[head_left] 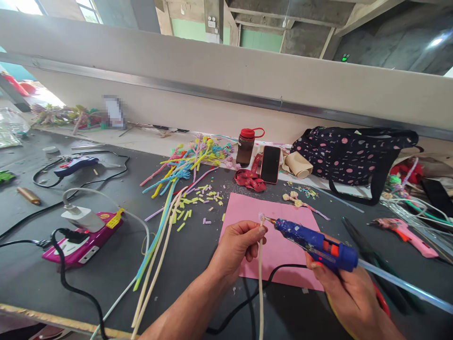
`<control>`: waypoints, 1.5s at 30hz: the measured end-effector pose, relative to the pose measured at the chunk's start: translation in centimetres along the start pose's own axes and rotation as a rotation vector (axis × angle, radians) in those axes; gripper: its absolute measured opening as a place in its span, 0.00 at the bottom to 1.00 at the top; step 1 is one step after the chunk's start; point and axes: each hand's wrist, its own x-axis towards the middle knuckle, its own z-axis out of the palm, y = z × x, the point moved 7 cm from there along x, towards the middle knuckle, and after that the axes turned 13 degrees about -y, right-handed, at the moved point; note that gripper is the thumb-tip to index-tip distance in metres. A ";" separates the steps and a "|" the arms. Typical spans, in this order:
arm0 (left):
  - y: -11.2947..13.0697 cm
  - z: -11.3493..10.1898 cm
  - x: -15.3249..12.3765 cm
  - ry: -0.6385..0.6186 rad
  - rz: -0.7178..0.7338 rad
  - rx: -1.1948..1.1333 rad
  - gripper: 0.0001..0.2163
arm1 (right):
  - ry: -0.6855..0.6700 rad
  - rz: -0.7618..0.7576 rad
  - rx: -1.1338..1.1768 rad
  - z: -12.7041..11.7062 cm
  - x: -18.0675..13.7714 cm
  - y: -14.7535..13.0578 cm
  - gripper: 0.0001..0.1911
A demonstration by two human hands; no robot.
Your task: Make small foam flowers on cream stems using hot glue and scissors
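My left hand [238, 246] pinches a long cream cord-like stem [261, 283] near its upper end, over a pink sheet [240, 212]. A small pale lilac piece [261, 216] sits at the stem's tip. My right hand [348, 293] is wrapped round a blue hot glue gun [311, 241], with a clear glue stick [399, 278] jutting from its back. The gun's nozzle is at the stem's tip, apparently touching the lilac piece. Behind the nozzle, a finished-looking sprig with cream blossoms [295, 200] lies across the sheet's far edge.
Coloured stems [198, 158] and small cut pieces [184, 215] lie left of the sheet. A magenta power strip [81, 241] with cables stands at left. Behind are a bottle [245, 147], a phone [270, 164] and a dark bag [350, 160]. A pink glue gun [406, 236] lies at right.
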 end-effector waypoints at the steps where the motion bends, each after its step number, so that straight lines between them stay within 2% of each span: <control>1: 0.0 0.0 0.0 0.000 -0.004 0.002 0.10 | 0.011 0.001 0.004 -0.1 0.0 0.0 0.13; 20: 0.0 0.0 0.0 -0.011 0.003 -0.016 0.11 | -0.048 0.004 0.003 0.6 -0.2 0.4 0.12; 26: 0.1 0.0 0.1 -0.017 0.002 -0.012 0.11 | -0.011 -0.006 -0.002 0.2 0.0 0.1 0.12; 32: 0.1 0.0 0.0 -0.005 0.005 -0.005 0.11 | -0.039 -0.010 -0.011 0.4 0.0 0.1 0.14; 41: 0.2 -0.1 0.0 -0.006 0.009 0.004 0.11 | -0.047 -0.022 0.051 0.5 -0.1 0.1 0.14; 45: 0.9 -0.6 -0.1 0.043 0.059 -0.020 0.11 | -0.020 0.054 0.173 0.3 0.0 0.7 0.13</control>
